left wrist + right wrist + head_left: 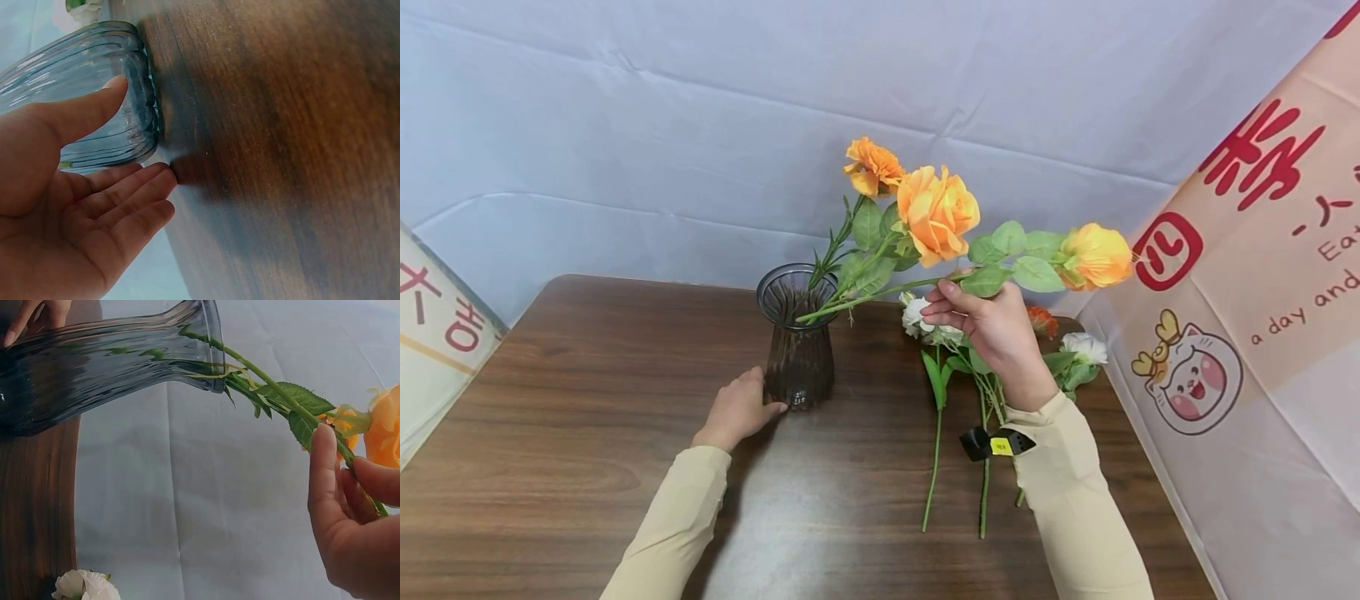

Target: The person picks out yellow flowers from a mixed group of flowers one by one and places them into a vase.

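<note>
A ribbed, dark translucent glass vase (801,362) stands upright on the table. My left hand (740,408) holds it low down, with the thumb (94,112) on one side and the fingers around the other. Two stems lean out of the vase, one with an orange flower (874,167) and one with a large light-orange rose (936,215). My right hand (988,333) pinches the stem of a yellow-orange rose (1097,257) between thumb and fingers. This stem slants down leftward, and its cut end (187,330) lies at the vase's mouth.
Under and beside my right forearm, more flowers lie on the wooden table (587,400): a white flower (916,317), another white bloom (1084,348) and a red-orange one (1042,321). Pale cloth (662,150) hangs behind; a printed panel (1262,292) borders the right.
</note>
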The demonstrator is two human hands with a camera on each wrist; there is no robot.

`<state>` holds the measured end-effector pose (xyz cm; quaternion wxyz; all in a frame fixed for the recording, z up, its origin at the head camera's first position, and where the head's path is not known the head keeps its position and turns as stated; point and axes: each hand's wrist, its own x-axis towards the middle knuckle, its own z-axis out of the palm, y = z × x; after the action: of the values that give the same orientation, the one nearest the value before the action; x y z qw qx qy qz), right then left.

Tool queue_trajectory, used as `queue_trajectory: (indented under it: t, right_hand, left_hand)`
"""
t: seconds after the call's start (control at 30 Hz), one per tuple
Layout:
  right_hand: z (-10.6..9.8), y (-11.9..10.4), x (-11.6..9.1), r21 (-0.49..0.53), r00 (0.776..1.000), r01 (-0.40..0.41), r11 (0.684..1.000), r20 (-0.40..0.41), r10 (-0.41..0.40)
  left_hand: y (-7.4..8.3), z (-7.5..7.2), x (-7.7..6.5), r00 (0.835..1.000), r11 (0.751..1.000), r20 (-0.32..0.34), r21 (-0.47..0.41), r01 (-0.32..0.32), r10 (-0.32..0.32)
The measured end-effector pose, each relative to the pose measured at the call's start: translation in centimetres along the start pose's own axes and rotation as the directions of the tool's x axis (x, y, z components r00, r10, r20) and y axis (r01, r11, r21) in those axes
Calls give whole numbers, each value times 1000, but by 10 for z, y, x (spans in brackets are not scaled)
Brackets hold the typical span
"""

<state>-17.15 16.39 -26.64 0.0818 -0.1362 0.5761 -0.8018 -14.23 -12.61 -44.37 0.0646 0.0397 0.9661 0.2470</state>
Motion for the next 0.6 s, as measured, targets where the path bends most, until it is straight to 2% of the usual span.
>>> queue_trajectory:
  t: [0.23, 0.6]
  right_hand:
    - [3, -1, 2, -64, 1000, -12, 998, -17, 11]
    - [11, -2, 4, -181, 1000, 3, 984, 12, -1]
  left_hand:
    - [0, 0, -1, 1000, 1000, -19, 2, -9, 10]
    - [1, 0, 0, 1000, 1000, -13, 10, -9, 9]
